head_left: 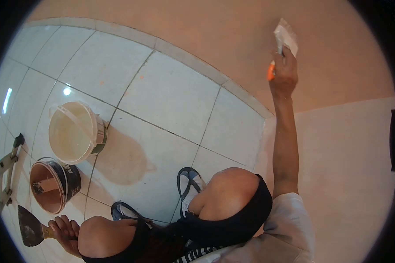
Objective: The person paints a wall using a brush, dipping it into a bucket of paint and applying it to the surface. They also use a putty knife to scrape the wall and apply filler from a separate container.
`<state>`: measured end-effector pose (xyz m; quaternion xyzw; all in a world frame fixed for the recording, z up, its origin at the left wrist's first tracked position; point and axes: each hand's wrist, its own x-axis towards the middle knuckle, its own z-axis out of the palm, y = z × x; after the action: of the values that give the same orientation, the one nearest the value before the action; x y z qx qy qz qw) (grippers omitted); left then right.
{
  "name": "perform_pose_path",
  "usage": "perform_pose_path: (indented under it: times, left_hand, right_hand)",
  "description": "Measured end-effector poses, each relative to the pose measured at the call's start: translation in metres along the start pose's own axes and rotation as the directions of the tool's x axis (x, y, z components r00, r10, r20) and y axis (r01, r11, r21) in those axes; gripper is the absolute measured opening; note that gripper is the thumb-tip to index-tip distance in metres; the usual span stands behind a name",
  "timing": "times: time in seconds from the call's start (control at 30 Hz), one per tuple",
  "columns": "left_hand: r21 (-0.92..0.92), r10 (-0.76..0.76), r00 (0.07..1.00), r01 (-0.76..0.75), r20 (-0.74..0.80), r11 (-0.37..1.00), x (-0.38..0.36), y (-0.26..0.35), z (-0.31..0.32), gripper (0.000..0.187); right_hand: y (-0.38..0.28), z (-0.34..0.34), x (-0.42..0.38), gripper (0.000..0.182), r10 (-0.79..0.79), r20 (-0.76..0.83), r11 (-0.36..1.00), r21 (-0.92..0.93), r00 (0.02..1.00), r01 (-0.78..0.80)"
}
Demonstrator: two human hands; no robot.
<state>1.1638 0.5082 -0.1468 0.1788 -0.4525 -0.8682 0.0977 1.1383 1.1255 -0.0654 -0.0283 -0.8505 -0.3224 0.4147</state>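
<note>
My right hand (285, 79) is closed around a putty knife (286, 38) with an orange handle. Its blade is coated with white paste and lies at the peach-coloured wall (197, 26). Down at the lower left, my left hand (66, 232) grips a wide scraper (30, 227) with a wooden handle. The scraper's dark, fan-shaped blade points left, beside my bent knee, with pale smears on it. Both arms are apart, the right one stretched out to the wall.
A white bucket (77, 131) with a handle stands on the tiled floor (158, 87). Touching or close to it is a dark bucket (52, 184), pinkish inside, with a tool in it. Metal ladder legs (4, 168) are at the left edge. A tiled skirting (184, 57) runs along the wall.
</note>
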Motion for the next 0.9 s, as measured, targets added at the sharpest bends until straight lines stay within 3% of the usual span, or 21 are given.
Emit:
perform_pose_path:
  times: [0.07,0.13,0.2,0.23,0.27,0.33,0.4,0.47,0.53,0.57,0.63,0.67,0.73,0.83,0.87,0.9]
  left_hand:
    - [0.005,-0.020,0.999,0.019,0.033,1.000,0.002,-0.001,-0.002,0.023]
    - [-0.002,-0.027,0.999,0.027,0.031,1.000,0.004,-0.001,-0.002,0.023]
    - [0.006,-0.075,0.990,0.075,0.122,0.997,0.006,0.003,-0.014,0.023]
    - [0.009,-0.094,0.982,0.094,0.164,0.996,0.008,0.005,-0.022,0.022]
    - [0.006,-0.100,0.989,0.100,0.113,0.995,0.011,0.006,-0.030,0.023]
    - [0.010,-0.115,0.993,0.115,0.010,0.993,0.017,0.006,-0.041,0.023]
    - [-0.056,-0.101,0.989,0.107,0.106,0.993,0.017,0.005,-0.047,0.022]
    - [-0.078,-0.100,0.978,0.116,0.181,0.990,0.022,0.004,-0.055,0.021]
    - [-0.047,-0.122,0.968,0.135,0.219,0.990,0.031,0.005,-0.064,0.020]
    - [0.007,-0.131,0.979,0.131,0.156,0.991,0.031,0.005,-0.065,0.020]
    - [0.110,-0.129,0.991,0.125,0.025,0.986,0.031,0.004,-0.062,0.020]
    - [0.079,-0.152,0.978,0.142,0.145,0.987,0.034,0.005,-0.065,0.020]
    - [0.020,-0.184,0.906,0.191,0.381,0.981,0.048,0.009,-0.090,0.020]
    - [0.105,-0.201,0.927,0.176,0.318,0.979,0.060,0.007,-0.105,0.019]
    - [0.112,-0.289,0.890,0.267,0.353,0.957,0.060,0.015,-0.094,0.016]
    - [-0.670,-0.442,0.876,0.445,0.191,0.594,0.073,0.019,-0.109,0.015]
  right_hand:
    - [-0.011,0.029,-0.022,0.024,0.042,0.078,0.999,0.006,0.996,-0.043]
    - [-0.045,0.059,-0.057,0.017,-0.073,0.184,0.997,0.019,0.980,0.071]
    - [-0.083,0.086,-0.102,0.009,-0.186,0.379,0.975,0.184,0.907,0.123]
    - [-0.101,0.087,-0.114,0.006,-0.232,0.404,0.946,0.304,0.885,0.110]
    - [-0.111,0.087,-0.120,0.004,-0.285,0.418,0.902,0.423,0.863,0.092]
    - [-0.114,0.092,-0.122,0.009,-0.236,0.530,0.876,0.478,0.814,-0.058]
    - [-0.100,0.098,-0.121,0.018,-0.171,0.605,0.855,0.483,0.778,-0.188]
    - [-0.066,0.082,-0.085,0.022,0.041,0.688,0.810,0.402,0.725,-0.427]
    - [-0.033,0.044,-0.053,0.023,0.177,0.445,0.807,0.445,0.878,-0.388]
    - [-0.018,0.025,-0.047,0.024,0.183,0.279,0.861,0.417,0.943,-0.290]
    - [0.012,-0.007,-0.042,0.026,0.178,0.021,0.937,0.300,0.984,-0.176]
    - [0.023,-0.017,-0.046,0.027,0.181,-0.063,0.960,0.228,0.982,-0.162]
    - [0.041,-0.020,-0.066,0.026,0.166,-0.056,0.964,0.220,0.984,-0.150]
    - [0.044,-0.008,-0.112,0.026,0.128,0.077,0.984,0.116,0.989,-0.137]
    - [0.038,0.004,-0.133,0.027,0.117,0.141,0.989,0.073,0.983,-0.129]
    - [0.028,0.020,-0.157,0.025,0.143,0.217,0.985,0.063,0.966,-0.160]
